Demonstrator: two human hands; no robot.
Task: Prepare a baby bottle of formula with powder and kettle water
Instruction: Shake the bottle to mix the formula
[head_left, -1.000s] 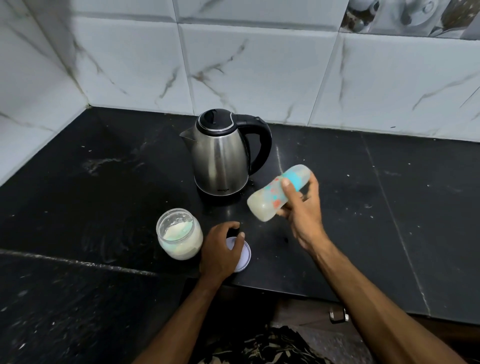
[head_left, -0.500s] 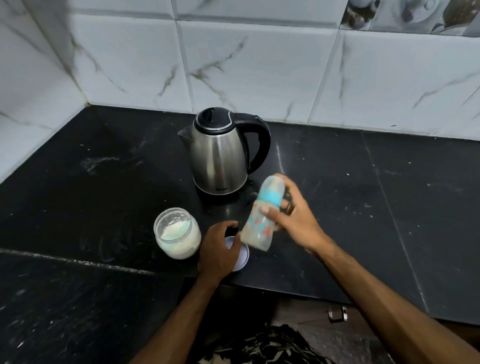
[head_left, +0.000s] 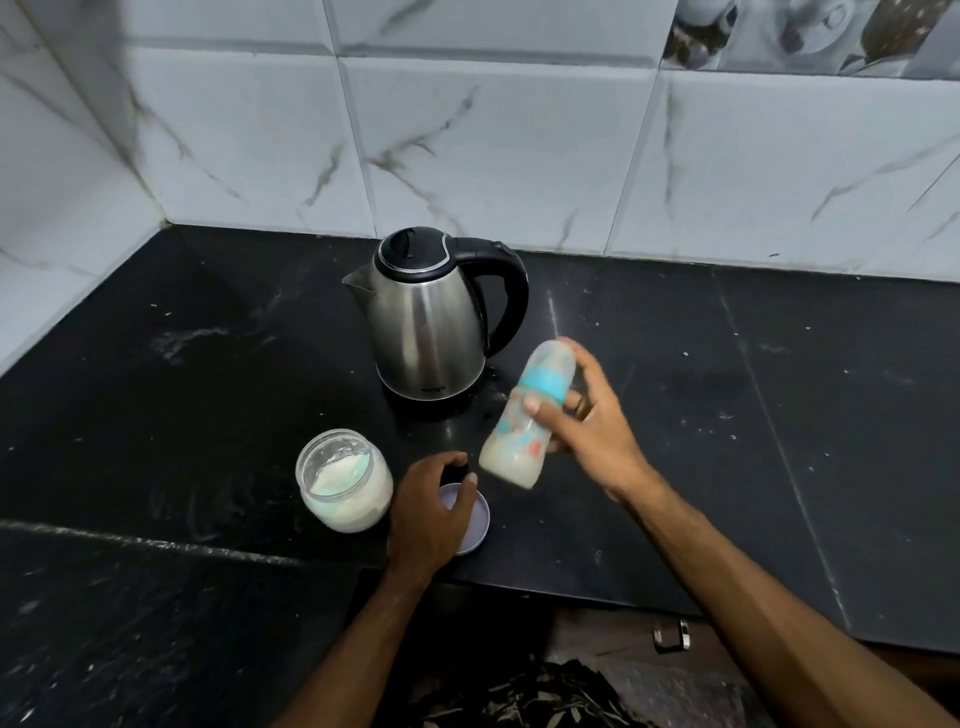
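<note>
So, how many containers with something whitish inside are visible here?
2: the open glass jar on the counter left of the left hand, and the baby bottle held by the right hand.

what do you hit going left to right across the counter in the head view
powder jar → left hand resting on the jar lid → baby bottle, tilted → right hand gripping it. The kettle stands farther back, spanning from above the jar to the bottle, so it has no clear slot.

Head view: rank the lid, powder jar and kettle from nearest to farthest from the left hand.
1. Lid: on the counter, under the left hand's fingers.
2. Powder jar: open, just left of that hand.
3. Kettle: farthest, behind it toward the tiled wall.
</note>
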